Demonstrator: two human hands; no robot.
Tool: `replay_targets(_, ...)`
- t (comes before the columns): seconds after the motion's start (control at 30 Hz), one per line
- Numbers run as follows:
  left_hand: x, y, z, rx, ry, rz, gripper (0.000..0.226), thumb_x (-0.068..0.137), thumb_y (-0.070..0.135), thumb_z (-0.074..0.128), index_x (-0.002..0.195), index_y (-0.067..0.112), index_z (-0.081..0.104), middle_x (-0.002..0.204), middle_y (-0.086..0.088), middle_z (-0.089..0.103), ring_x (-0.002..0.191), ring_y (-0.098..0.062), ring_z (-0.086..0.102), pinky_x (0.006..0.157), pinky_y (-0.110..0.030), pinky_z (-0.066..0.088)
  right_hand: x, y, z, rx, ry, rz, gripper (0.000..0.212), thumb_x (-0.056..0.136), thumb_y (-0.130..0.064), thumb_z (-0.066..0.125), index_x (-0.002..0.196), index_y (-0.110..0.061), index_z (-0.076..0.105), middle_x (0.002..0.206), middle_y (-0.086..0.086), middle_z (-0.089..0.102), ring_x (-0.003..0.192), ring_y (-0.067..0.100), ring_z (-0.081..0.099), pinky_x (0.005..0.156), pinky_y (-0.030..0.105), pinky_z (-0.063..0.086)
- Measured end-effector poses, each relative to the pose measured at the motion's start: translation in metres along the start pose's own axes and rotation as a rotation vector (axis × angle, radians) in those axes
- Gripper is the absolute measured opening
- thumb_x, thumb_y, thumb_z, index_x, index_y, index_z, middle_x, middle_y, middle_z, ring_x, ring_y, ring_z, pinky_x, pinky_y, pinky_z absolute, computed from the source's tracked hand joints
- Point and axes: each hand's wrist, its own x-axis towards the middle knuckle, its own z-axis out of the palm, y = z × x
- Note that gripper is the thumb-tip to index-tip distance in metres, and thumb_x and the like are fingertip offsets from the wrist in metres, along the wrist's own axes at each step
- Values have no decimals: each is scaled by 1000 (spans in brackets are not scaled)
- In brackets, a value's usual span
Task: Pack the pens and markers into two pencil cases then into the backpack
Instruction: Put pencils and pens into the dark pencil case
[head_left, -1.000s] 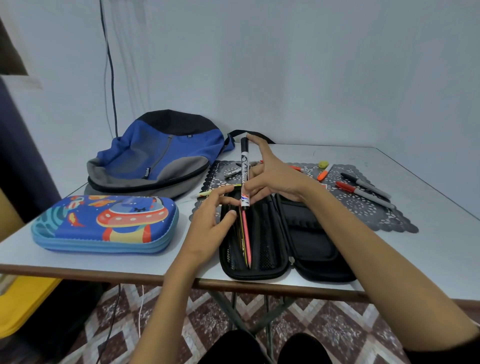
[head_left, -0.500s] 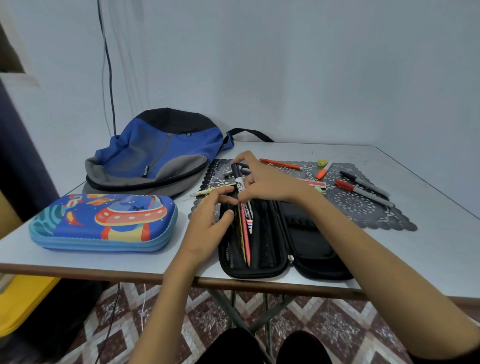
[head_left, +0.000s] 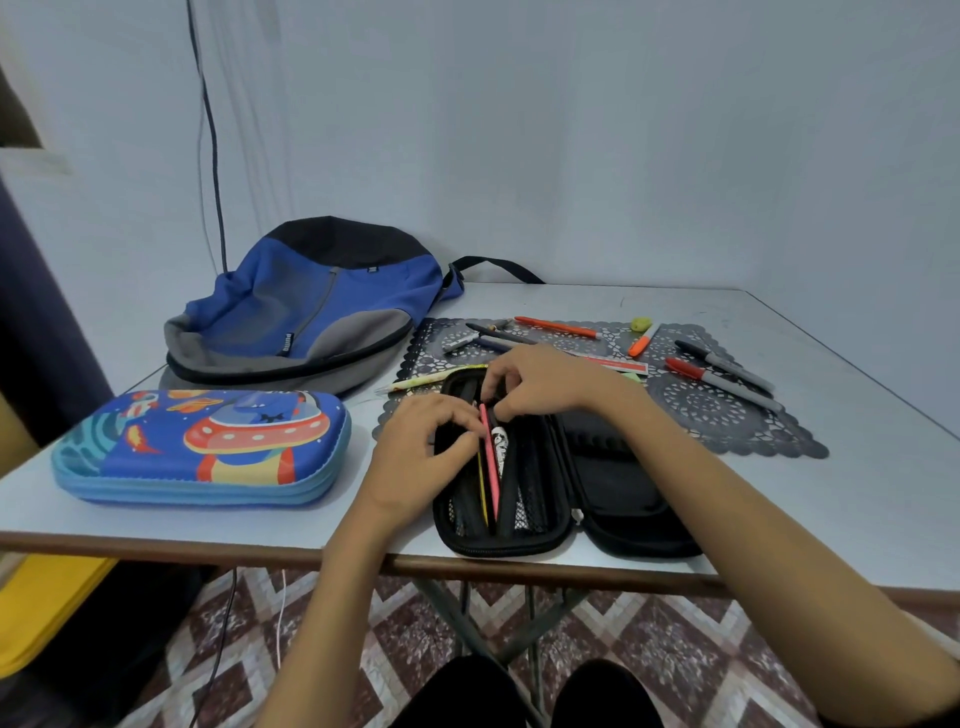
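Two hands meet over the open black zip pencil case (head_left: 623, 499) at the white table's (head_left: 857, 493) front edge. The right hand (head_left: 540, 382) pinches a white printed marker (head_left: 498, 448) lying in its left half beside a pink pen (head_left: 490, 467). The left hand (head_left: 415, 452) curls at that rim, grip unclear. Behind lies a grey lace mat (head_left: 727, 421).

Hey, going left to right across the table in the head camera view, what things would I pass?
Space-themed pencil case → left hand → right hand, pinching a printed marker → orange highlighter → red marker. Backpack, black case and mat overlap these, so left out.
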Motion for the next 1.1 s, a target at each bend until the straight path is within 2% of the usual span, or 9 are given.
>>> replay_targets(0.1, 1, -2, 0, 22, -30, 31, 25, 74, 46, 56, 78, 32, 76, 98, 21, 67, 107, -6, 52, 94, -17, 33, -2, 1, 2, 57, 11, 3, 31, 83, -13, 69, 114, -12, 63, 69, -14, 50, 50, -2, 49, 46, 6, 33)
replay_targets(0.2, 2, -1, 0, 10, -33, 46, 25, 75, 47, 55, 78, 35, 77, 99, 21, 67, 108, -7, 52, 97, -23, 34, -3, 0, 6, 169, 50, 18, 32, 83, -9, 68, 114, -12, 61, 65, -5, 54, 36, -2, 48, 44, 15, 38)
replay_targets(0.27, 2, -2, 1, 8, -36, 63, 21, 76, 46, 56, 77, 40, 75, 99, 21, 68, 107, -8, 53, 100, -30, 36, -2, -1, 7, 209, 109, 6, 30, 81, -9, 68, 110, -14, 61, 62, -2, 56, 40, 3, 48, 48, 19, 40)
replay_targets(0.37, 3, -1, 1, 20, -47, 81, 21, 77, 45, 56, 92, 45, 71, 98, 23, 68, 107, -8, 54, 103, -45, 37, 0, -4, 9, 260, 152, -12, 28, 79, -7, 67, 106, -15, 61, 56, -2, 56, 43, 11, 50, 51, 24, 42)
replay_targets(0.47, 3, 1, -1, 28, -79, 77, 19, 76, 47, 56, 93, 50, 66, 103, 31, 66, 111, -5, 54, 105, -53, 34, 0, -3, 12, 316, 143, 17, 27, 82, -5, 64, 108, -12, 61, 50, -2, 54, 42, 12, 49, 42, 20, 39)
replay_targets(0.57, 1, 5, -3, 24, -111, 33, 25, 72, 50, 51, 94, 53, 63, 99, 39, 63, 115, 11, 46, 112, -56, 25, 0, 0, 15, 377, 148, 35, 26, 84, -4, 62, 109, -9, 62, 42, -6, 53, 36, 9, 48, 38, 20, 38)
replay_targets(0.7, -1, 7, -2, 12, -92, -3, 35, 67, 50, 47, 98, 52, 63, 101, 25, 60, 110, 24, 40, 114, -59, 21, 2, 3, 23, 421, 135, 37, 23, 84, -5, 63, 107, -5, 64, 57, 3, 60, 43, 14, 52, 38, 20, 41)
replay_targets(0.87, 0, 6, -2, 20, -83, -23, 31, 67, 49, 47, 90, 54, 66, 105, 12, 64, 114, 14, 46, 115, -55, 16, 2, 6, 22, 447, 106, 37, 20, 87, -4, 61, 106, -4, 65, 63, 4, 62, 45, 13, 54, 39, 20, 42)
replay_targets(1.1, -1, 10, -3, 47, -21, 32, 35, 66, 40, 48, 95, 46, 67, 93, 20, 67, 108, -3, 55, 109, -56, 25, 2, 11, 25, 456, 119, 18, 18, 86, -2, 62, 103, -1, 68, 52, -7, 60, 41, 8, 53, 38, 19, 41)
